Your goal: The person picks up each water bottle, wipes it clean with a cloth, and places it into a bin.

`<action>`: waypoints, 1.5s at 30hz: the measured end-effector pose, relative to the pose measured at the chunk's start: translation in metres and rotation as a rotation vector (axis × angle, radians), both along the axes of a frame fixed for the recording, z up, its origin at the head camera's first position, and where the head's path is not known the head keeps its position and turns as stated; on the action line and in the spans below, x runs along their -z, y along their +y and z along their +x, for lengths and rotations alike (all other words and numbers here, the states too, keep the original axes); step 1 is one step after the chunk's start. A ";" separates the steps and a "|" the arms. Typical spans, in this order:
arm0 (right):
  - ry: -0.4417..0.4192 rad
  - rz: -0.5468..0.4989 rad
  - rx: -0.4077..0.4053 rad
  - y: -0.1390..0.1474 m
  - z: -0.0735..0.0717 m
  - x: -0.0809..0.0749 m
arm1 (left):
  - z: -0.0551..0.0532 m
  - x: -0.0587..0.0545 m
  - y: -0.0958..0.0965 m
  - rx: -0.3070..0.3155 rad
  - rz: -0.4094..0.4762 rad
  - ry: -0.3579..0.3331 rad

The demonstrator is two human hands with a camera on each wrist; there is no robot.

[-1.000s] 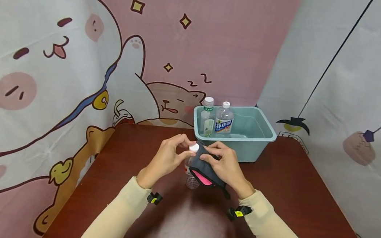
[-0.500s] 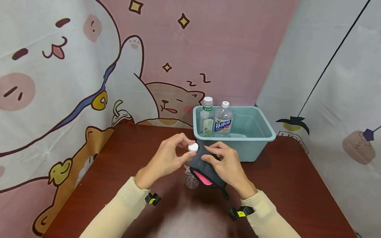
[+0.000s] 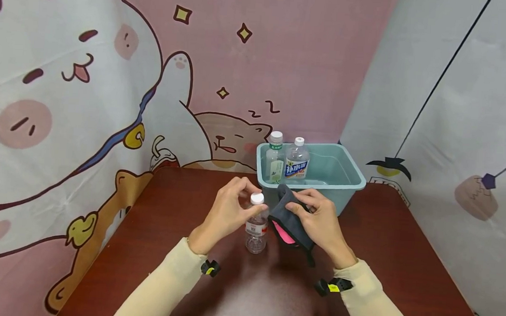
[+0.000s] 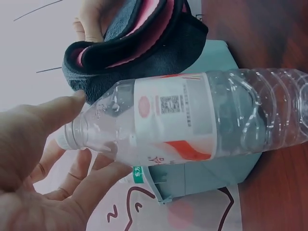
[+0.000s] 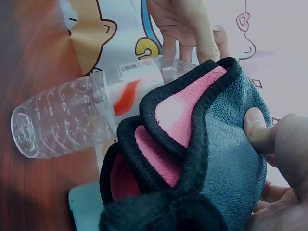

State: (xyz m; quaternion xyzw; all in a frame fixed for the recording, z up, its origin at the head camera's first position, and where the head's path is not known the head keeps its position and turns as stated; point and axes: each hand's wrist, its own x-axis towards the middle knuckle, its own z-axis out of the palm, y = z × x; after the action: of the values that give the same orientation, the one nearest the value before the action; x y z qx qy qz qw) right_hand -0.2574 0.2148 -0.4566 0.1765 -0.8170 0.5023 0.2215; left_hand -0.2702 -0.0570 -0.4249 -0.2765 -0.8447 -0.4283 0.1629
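Note:
A clear plastic bottle (image 3: 256, 229) with a white cap and a white-and-red label stands upright on the table. My left hand (image 3: 228, 209) is around its neck, thumb in front and fingers behind, just under the cap (image 4: 68, 137). In the left wrist view the thumb and fingers lie on opposite sides of the bottle's neck and shoulder. My right hand (image 3: 322, 221) pinches a folded dark grey cloth (image 3: 292, 222) with pink inner layers and black edging. The cloth hangs just right of the bottle; in the right wrist view it covers part of the bottle.
Behind the hands, a light blue plastic bin (image 3: 334, 175) stands on the reddish-brown table (image 3: 181, 197). Two capped bottles stand in its left part: one with a green band (image 3: 274, 159), one with a blue label (image 3: 297, 161). A cartoon-printed curtain (image 3: 311, 60) hangs behind.
My right hand has moved right with the cloth, away from the bottle's neck, uncovering more of the bottle. The left thumb has shifted slightly right across the neck. The bottle remains standing.

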 end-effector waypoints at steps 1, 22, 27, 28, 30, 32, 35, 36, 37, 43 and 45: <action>0.004 -0.006 0.003 0.001 0.000 0.000 | 0.000 0.000 0.000 -0.004 -0.001 0.001; -0.044 0.085 -0.053 -0.009 0.001 0.002 | -0.001 -0.003 -0.008 0.079 0.004 -0.017; -0.040 0.115 -0.078 -0.026 -0.002 -0.002 | -0.002 -0.002 -0.005 0.098 0.007 -0.030; -0.036 0.128 -0.075 -0.029 -0.002 -0.001 | -0.002 -0.001 -0.004 0.094 0.003 -0.031; -0.021 0.158 -0.066 -0.034 -0.002 0.000 | -0.002 0.000 -0.003 0.082 -0.007 -0.027; -0.003 0.184 -0.051 -0.036 -0.002 0.001 | -0.002 0.000 -0.003 0.077 -0.015 -0.020; 0.019 0.206 -0.031 -0.037 -0.002 0.003 | -0.001 0.001 -0.003 0.083 -0.011 -0.015; 0.025 0.216 -0.027 -0.037 -0.002 0.004 | -0.001 0.001 -0.003 0.086 -0.009 -0.016; 0.030 0.227 -0.028 -0.036 -0.002 0.005 | -0.001 0.001 -0.003 0.088 -0.006 -0.019; 0.066 0.293 -0.041 -0.026 0.000 0.019 | 0.000 0.000 -0.003 0.110 0.013 -0.046; 0.087 0.321 -0.051 -0.023 -0.001 0.027 | 0.000 0.000 -0.004 0.115 0.017 -0.039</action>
State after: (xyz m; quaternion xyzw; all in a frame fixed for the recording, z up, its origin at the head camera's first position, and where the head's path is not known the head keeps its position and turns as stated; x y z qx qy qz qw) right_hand -0.2580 0.1922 -0.4834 0.2517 -0.8716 0.3628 0.2129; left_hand -0.2699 -0.0605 -0.4245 -0.3149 -0.8268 -0.4495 0.1236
